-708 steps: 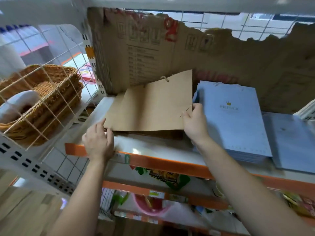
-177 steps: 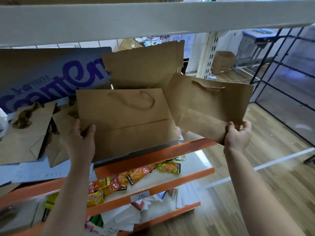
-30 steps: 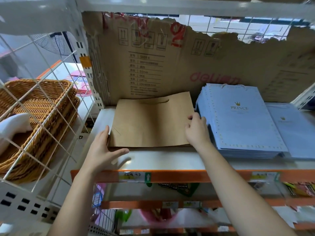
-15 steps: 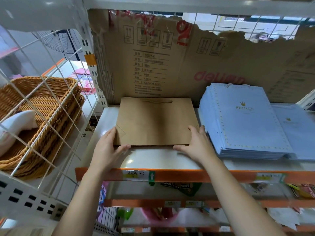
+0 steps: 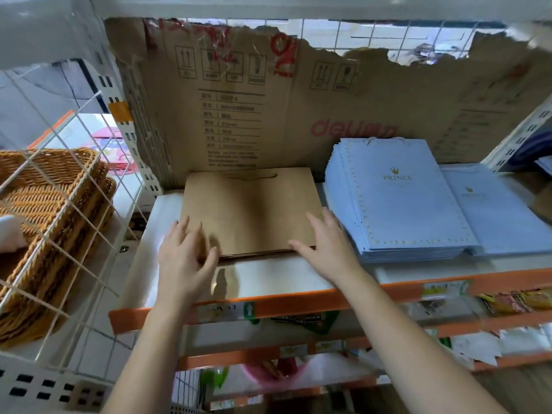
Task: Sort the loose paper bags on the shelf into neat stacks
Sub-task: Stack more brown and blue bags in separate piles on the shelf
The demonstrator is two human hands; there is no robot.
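A flat stack of brown paper bags lies on the white shelf, its top edge against the cardboard backing. My left hand is at the stack's front left corner with fingers spread and straight. My right hand is at the front right corner, also flat and spread. Neither hand grips anything. Right of the brown stack sits a neat stack of light blue "PRINCE" bags, and another blue stack lies beside it.
A torn cardboard sheet lines the shelf's back. Wicker baskets sit behind a white wire grid on the left. The shelf has an orange front rail; lower shelves hold packaged goods.
Both hands have slid to the stack's front corners and flattened out. The brown bags now lie squared against the cardboard. The camera has moved closer.
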